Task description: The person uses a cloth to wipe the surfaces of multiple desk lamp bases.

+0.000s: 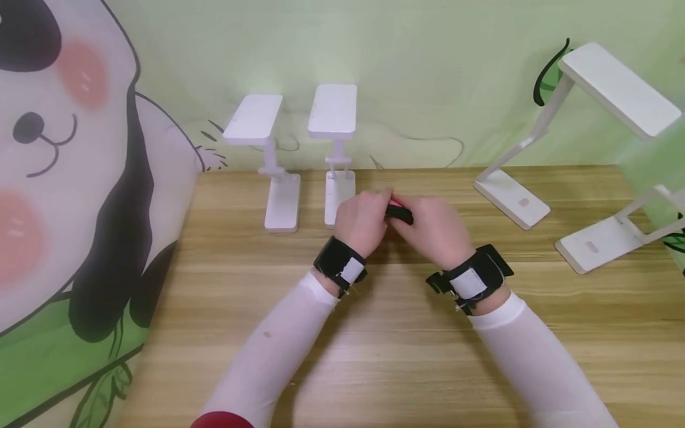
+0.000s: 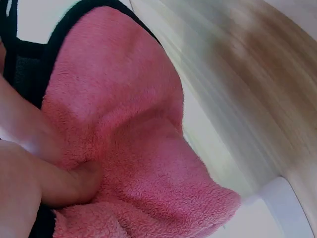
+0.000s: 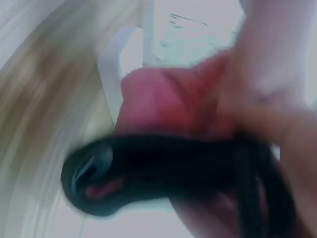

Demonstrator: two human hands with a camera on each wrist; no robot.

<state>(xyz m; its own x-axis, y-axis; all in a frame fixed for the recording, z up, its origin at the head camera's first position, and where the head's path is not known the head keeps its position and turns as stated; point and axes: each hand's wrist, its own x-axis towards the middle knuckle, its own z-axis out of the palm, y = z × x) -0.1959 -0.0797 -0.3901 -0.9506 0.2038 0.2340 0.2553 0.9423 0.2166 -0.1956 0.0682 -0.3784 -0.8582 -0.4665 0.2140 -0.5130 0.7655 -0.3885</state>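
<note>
A pink plush cloth with black edging [image 2: 124,109] hangs between both hands, mostly hidden behind them in the head view. There, only a bit of its black edge [image 1: 400,213] shows. My left hand [image 1: 364,217] pinches the cloth; in the left wrist view its thumb [image 2: 81,183] presses into the pink pile. Close beside it, my right hand [image 1: 436,229] grips the cloth by its edge. The right wrist view is blurred, with the black trim [image 3: 163,163] stretching across in front of the pink fabric [image 3: 153,99].
Behind my left hand stands a white folding desk lamp [image 1: 332,113], with another lamp [image 1: 282,205] to its left. Two larger lamps stand at the right, one base [image 1: 511,196] farther back, the other base [image 1: 599,244] nearer. A green wall [image 1: 428,71] rises behind the wooden table [image 1: 407,356].
</note>
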